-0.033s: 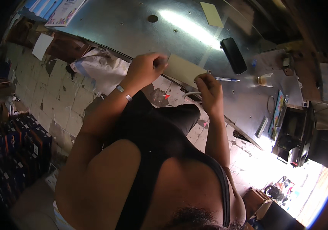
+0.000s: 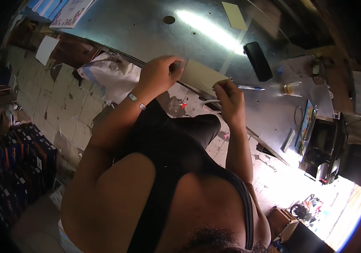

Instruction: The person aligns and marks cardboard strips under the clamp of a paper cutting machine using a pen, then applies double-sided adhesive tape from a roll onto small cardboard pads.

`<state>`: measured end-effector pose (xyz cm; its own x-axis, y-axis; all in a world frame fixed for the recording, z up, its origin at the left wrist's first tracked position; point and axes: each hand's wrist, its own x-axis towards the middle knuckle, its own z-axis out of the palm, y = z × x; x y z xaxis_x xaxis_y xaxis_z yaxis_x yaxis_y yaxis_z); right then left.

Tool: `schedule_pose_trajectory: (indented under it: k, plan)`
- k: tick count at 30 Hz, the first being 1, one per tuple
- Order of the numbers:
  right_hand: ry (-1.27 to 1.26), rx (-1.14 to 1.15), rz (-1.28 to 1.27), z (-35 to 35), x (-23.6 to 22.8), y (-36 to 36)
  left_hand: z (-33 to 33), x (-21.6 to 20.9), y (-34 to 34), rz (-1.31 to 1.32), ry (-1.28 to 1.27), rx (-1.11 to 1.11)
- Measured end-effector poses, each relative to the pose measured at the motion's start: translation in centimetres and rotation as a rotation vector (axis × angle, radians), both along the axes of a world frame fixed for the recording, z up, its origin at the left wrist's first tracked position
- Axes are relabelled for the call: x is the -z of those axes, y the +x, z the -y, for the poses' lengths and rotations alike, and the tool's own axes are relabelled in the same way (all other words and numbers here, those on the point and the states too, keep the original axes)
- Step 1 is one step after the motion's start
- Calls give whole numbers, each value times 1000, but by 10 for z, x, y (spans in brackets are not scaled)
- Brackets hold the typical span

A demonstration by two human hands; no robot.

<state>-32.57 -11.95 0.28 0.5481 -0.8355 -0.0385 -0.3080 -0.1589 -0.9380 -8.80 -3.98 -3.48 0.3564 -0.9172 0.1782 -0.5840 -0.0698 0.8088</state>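
See first a metal desk [image 2: 138,29] running out beyond the beige card [image 2: 201,75], itself laid along the near edge and stretched lengthwise from one hand to the other, about equally near to both. At the card's left end, find the left hand [image 2: 159,74] curled, impossible to tell whether touching it or closed on anything; at its right end, find the right hand [image 2: 231,99], thumb and fingers pinched on the corner. Further right of the card, note a blue-and-white pen [image 2: 250,87].
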Motion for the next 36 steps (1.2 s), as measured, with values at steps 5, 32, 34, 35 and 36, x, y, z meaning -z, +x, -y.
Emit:
schedule_pose_trajectory:
  k: [5, 32, 34, 35, 36]
  plan:
    - [91, -22, -106, 7, -3, 26, 6, 11, 21, 245, -180, 46]
    - [17, 96, -321, 13, 22, 59, 8, 27, 18, 412, -104, 40]
    - [8, 111, -313, 13, 24, 59, 8, 25, 18, 410, -98, 42]
    - [9, 113, -314, 12, 26, 59, 8, 24, 18, 410, -91, 41]
    - [-36, 119, -314, 12, 27, 59, 8, 24, 18, 409, -90, 42]
